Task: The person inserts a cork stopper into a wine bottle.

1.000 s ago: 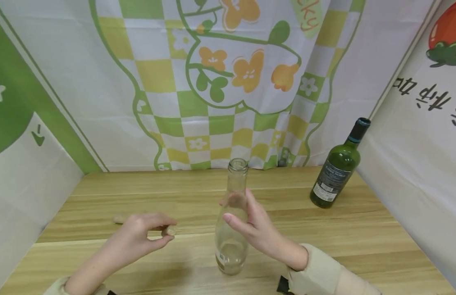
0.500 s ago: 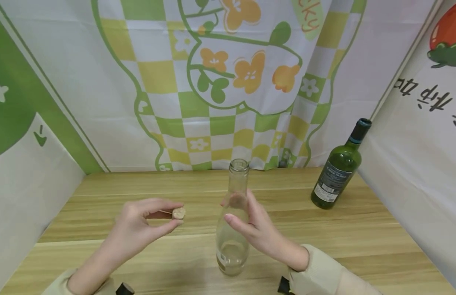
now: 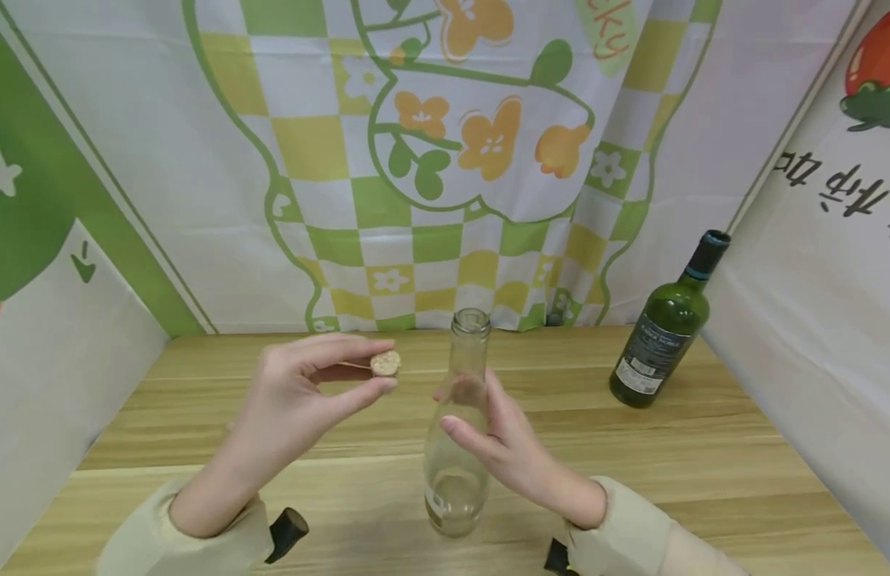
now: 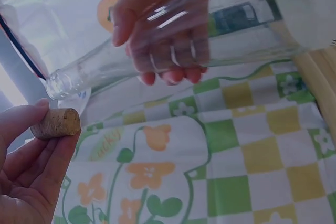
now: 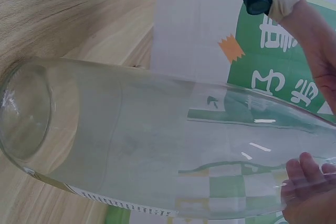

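A clear glass bottle (image 3: 455,472) stands upright on the table, its mouth uncovered. My right hand (image 3: 513,448) grips it below the neck, the thumb on the near side and the fingers around behind. In the left wrist view those fingers (image 4: 170,61) show through the glass. To the left of the bottle neck, my left hand (image 3: 308,392) pinches a cork (image 3: 386,364) between thumb and fingers, one round end facing the bottle. The cork (image 4: 56,123) is short and brown in the left wrist view, just below the bottle's mouth (image 4: 59,85) there.
A green wine bottle (image 3: 659,340) with a dark label stands at the back right of the wooden table (image 3: 560,512). Behind the table hangs a checked, flowered cloth (image 3: 430,240). Printed white walls close off both sides.
My left hand has lifted the cork from near the table and brought it up and rightward, closer to the bottle neck. The right hand and the clear bottle have stayed nearly in place.
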Demonstrator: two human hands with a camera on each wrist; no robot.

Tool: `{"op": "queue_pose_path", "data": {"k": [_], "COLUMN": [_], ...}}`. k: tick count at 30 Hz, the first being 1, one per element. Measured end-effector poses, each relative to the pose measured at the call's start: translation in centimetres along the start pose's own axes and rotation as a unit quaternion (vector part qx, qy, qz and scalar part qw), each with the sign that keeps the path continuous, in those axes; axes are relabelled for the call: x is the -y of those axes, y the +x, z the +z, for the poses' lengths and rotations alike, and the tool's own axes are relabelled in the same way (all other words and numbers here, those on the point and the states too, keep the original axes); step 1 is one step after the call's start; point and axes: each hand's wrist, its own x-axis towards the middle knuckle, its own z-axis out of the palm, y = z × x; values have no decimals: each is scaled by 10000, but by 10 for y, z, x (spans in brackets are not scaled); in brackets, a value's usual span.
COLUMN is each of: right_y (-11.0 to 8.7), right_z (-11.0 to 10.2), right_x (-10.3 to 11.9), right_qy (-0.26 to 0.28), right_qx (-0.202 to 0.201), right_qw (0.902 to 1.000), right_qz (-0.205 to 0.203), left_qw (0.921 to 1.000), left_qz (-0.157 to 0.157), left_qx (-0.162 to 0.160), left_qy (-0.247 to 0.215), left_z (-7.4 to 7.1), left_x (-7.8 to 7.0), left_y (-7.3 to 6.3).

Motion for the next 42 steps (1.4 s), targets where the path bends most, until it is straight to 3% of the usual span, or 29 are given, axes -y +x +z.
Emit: {"op": "queue_pose_path", "data": {"k": [5,10,17,33,42], "right_y": [1,0,1,1,1], "right_z": [0,0,-1,-1,-1], "right_x": [-2,-2,-1,-1,-1], "right_qy": [-9,18,50,40,72], "right_qx": [-32,-30,-18,-3,-8], "right_qw": [9999,10000,10000,10000,9999], "right_qz": [-95,-74,-7,2,-115], "left_qw": [9997,9995,9977,9965,9941], "left_qz": [91,-80,-106,12,-128], "left_qx": [-118,-231,-245,-169,0], "left_qy": [-197,-204,-628,-813,-1073], "left_z": [5,7,12,27,34], "left_x": [-8,-15,-24,-43,-35], "left_y": [15,27,44,64,68]}}
